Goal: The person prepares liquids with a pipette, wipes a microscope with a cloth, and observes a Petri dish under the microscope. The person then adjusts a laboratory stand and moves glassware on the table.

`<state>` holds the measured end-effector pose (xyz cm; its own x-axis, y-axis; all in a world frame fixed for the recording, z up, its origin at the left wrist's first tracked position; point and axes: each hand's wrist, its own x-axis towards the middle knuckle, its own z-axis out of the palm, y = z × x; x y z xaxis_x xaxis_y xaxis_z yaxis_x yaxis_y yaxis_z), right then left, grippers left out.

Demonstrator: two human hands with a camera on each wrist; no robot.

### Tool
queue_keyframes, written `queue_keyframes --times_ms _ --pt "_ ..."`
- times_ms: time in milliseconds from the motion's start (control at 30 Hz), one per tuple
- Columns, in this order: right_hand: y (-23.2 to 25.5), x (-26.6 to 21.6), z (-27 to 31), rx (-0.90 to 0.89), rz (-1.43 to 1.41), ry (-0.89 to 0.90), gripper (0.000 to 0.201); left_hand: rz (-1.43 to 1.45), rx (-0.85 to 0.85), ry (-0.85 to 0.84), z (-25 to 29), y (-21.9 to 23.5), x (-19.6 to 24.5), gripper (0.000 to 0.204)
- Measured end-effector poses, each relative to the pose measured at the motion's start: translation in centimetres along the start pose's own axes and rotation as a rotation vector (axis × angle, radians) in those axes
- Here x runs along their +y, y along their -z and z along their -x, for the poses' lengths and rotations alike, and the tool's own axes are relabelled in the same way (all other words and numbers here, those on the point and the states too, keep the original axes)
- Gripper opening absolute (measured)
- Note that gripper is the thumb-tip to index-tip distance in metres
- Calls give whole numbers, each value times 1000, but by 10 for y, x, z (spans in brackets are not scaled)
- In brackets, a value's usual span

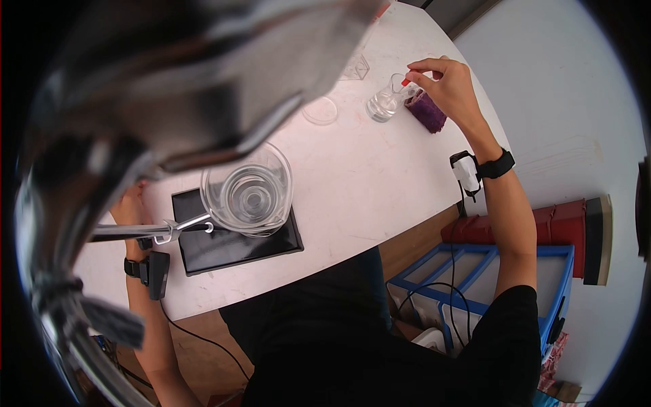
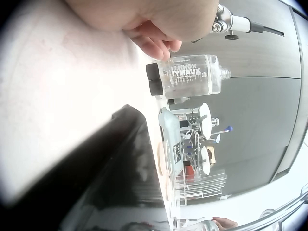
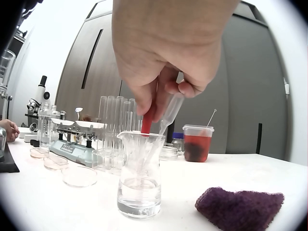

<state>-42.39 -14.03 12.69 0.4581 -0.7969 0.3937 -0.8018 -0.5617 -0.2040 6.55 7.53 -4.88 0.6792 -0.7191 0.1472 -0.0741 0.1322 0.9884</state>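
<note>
At the far right of the table my right hand (image 1: pixel 444 88) pinches the red bulb of a dropper (image 3: pixel 149 120) between thumb and fingers. The dropper's stem reaches down into a flared-neck glass flask (image 3: pixel 139 195) with clear liquid at its bottom. A translucent plastic pipette (image 3: pixel 172 114) leans out of the same flask, its bulb right at my fingers. Beside the flask lies a dark purple fuzzy block (image 3: pixel 240 207). My left hand (image 2: pixel 149 19) rests at the table's left side with loosely curled fingers, close to a clear bottle (image 2: pixel 190 79); in the head view metal stand parts partly hide it.
A glass beaker (image 1: pixel 281 159) stands over a black board (image 1: pixel 196 254), with a clamp rod (image 1: pixel 122 233) beside it. Blurred metal (image 1: pixel 237 74) blocks much of the head view. Behind are a balance (image 3: pixel 72 151), test tubes (image 3: pixel 118 115), petri dishes (image 3: pixel 79 176) and a tub of red liquid (image 3: pixel 198 142).
</note>
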Motion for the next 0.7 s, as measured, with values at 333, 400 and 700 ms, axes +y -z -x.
queue_keyframes --times_ms 333,400,700 --pt "-2 5 -1 20 -19 16 19 25 -17 9 -1 2 -2 17" --pt "-1 7 -1 29 -41 -14 20 31 -25 15 -3 6 -5 17" --pt "15 10 -5 73 -101 -42 19 72 -10 -28 -4 3 -9 14"
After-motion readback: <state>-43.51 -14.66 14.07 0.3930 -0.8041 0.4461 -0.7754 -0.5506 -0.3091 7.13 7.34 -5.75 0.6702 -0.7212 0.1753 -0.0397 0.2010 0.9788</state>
